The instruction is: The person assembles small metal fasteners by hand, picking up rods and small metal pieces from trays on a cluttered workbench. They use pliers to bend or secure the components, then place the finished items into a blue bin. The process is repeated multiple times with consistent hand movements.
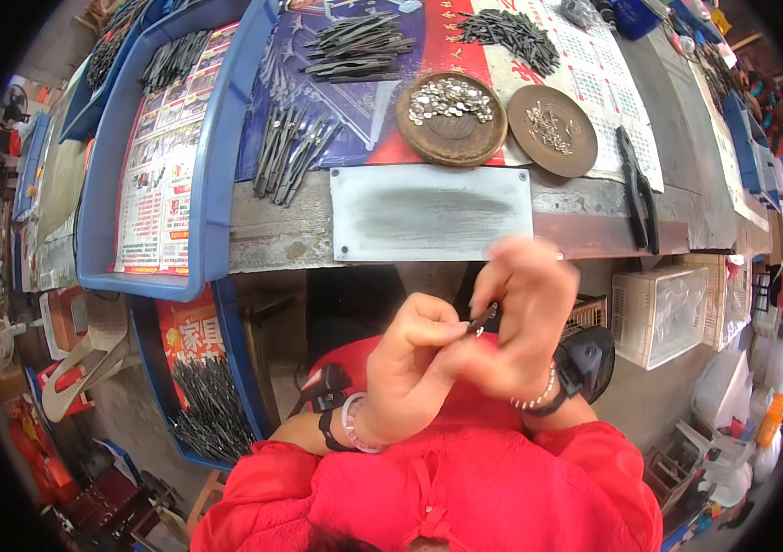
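Dark piece (483,318), small and slim, is up between the two hands, off the counter (276,230), just out from its near edge and toward the wearer's lap. Left hand (414,354): thumb and forefinger pressed together, pinching the piece's lower left end; its upper right end sticks out past these fingers (447,332) toward the other hand. Right hand (528,313): fingers curled around and above the upper right end, one fingertip right beside it. Motion blur here, so cannot tell whether they grip it or only touch. Piece sits tilted, partly covered by fingers.

On the counter: pale metal plate (433,225) along the near edge, dark smudge across its middle. Behind the plate, toward its right end, round wooden dish (451,153) with shiny little discs; just right of that, brown dish (568,166) with tiny metal bits. Black pliers (635,189) near the right end, handles reaching the near edge. Dark strips (290,152) bunched left of the plate; two more piles, left pile (357,48) and right pile (509,39), toward the far edge. Blue tray (214,193) at the left end, paper-lined. Lower blue tray (158,373) below the near edge, heaped with dark strips.
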Tool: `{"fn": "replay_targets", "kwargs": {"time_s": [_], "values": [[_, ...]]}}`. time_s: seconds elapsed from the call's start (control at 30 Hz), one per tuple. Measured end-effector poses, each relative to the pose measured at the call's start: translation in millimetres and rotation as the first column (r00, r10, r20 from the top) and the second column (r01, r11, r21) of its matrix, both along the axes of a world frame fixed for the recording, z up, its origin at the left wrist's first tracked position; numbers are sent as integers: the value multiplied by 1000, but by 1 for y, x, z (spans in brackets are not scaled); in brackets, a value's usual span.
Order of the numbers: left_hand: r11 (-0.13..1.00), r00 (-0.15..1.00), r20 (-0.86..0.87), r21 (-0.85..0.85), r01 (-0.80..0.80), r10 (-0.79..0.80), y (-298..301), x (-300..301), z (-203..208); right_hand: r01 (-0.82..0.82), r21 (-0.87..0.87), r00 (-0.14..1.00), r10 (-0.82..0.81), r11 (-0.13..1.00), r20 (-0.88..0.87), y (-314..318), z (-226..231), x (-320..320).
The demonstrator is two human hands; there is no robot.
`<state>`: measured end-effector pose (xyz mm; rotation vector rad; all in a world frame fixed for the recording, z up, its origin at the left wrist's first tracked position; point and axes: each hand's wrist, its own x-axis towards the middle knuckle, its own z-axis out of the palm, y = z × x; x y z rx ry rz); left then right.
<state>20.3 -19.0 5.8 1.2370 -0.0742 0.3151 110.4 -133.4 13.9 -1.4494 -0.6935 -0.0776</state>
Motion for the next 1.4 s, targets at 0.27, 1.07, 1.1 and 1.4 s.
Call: {"fn": "replay_targets", "kwargs": {"time_s": [0.27, 1.07, 1.1, 1.4], "values": [[978, 992, -119, -208, 23, -49, 2, -1, 4, -26, -210, 1000, 24, 977, -15, -4, -3, 3], [987, 998, -60, -157, -23, 14, 2, -1, -10, -204, -159, 974, 184, 966, -131, 5, -8, -2], [994, 998, -52, -109, -24, 18, 4, -1, -9, -227, -95, 963, 210, 969, -167, 5, -8, -1], [923, 956, -231, -374, 85, -181, 4, 4, -1, 378, -401, 926, -338, 834, 171, -61, 0, 40]]}}
